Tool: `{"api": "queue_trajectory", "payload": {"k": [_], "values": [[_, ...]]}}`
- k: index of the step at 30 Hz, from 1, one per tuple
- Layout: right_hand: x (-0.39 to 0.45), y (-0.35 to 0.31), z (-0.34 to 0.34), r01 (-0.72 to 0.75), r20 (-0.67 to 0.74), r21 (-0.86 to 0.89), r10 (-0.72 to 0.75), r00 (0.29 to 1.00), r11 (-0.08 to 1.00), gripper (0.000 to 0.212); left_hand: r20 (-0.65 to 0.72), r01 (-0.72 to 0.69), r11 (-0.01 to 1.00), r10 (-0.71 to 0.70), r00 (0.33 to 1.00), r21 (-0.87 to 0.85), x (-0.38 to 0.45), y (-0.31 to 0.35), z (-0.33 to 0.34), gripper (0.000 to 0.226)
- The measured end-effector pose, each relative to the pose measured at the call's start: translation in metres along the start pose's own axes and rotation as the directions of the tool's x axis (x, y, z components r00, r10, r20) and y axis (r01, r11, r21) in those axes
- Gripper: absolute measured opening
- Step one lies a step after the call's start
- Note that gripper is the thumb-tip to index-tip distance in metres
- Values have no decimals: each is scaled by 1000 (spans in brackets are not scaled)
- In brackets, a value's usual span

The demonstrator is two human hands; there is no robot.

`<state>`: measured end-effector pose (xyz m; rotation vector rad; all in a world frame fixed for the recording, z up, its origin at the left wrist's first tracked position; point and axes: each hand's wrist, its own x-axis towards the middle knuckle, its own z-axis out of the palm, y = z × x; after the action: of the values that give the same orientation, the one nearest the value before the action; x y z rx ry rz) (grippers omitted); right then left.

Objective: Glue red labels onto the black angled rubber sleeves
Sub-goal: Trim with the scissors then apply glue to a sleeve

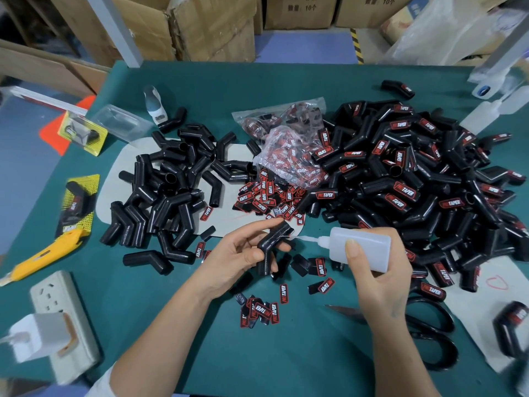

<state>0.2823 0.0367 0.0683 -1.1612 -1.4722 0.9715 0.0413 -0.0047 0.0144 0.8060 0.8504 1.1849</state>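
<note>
Left hand (243, 255) up over the green table (200, 353), fingers curled round one bare black sleeve (273, 239), bend held between thumb and fingertips. Right hand (378, 279) wraps the white glue bottle (360, 247), thumb across its side, nozzle pointing left with its tip right at the sleeve's upper end. Loose red labels (267, 309) lie scattered just below the hands. Bare sleeves (169, 181) heaped left, labelled ones (415, 179) piled right.
</note>
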Motion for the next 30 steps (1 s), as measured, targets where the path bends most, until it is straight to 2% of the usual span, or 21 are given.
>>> {"api": "queue_trajectory", "payload": {"k": [20,23,24,27,30], "values": [[-1,8,1,9,-13,0,-9,1000,1000,9,-34,-18,999,19,999,27,0,2,3,72],[4,15,-2,-112,-113,147,129,985,983,31,-20,-41,999,41,999,-1,0,5,4,70],[6,17,-4,-134,-128,215,164,978,967,33,-25,-42,999,42,999,-3,0,6,4,71],[11,20,-4,-190,-62,409,235,970,892,30,-50,-42,999,42,998,1,-1,6,1,70],[15,22,-4,-243,-13,531,295,955,812,34,-69,-48,998,44,997,-48,-1,3,-4,70]]}}
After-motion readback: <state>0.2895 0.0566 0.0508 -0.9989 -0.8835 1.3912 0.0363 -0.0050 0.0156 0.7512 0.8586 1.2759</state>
